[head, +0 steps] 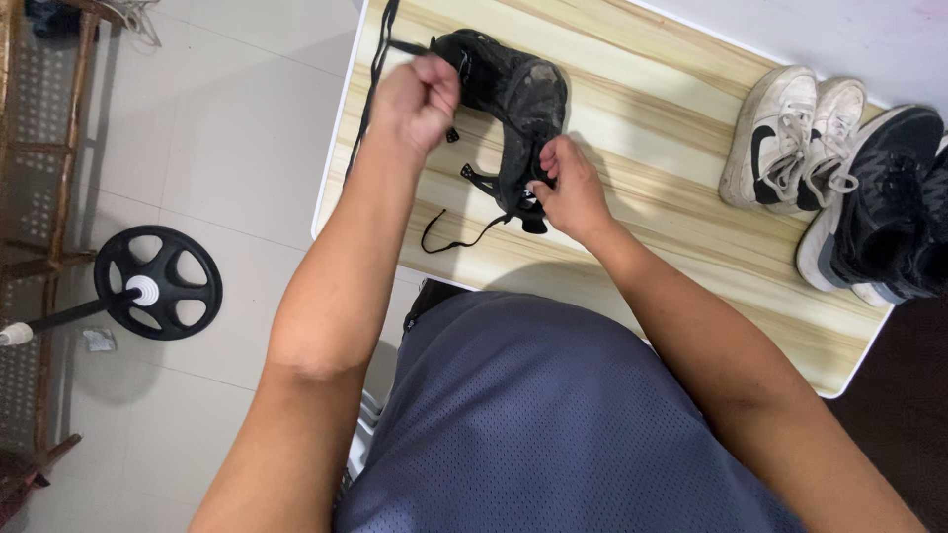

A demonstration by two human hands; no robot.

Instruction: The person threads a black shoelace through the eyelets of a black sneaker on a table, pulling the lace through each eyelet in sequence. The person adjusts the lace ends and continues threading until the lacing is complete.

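A dark blue mesh shirt (553, 424) is seen closest. Past it, the heel end of a black cloth shoe (509, 99) is pinched by the curled fingers of the right hand (568, 190). The shoe is laid on a light wooden table (681, 227). Farther off, a thin black lace (373, 79) is gripped tight in the left hand (415, 99), closed into a fist. White and black sneakers (839, 178) are set at the table's right end.
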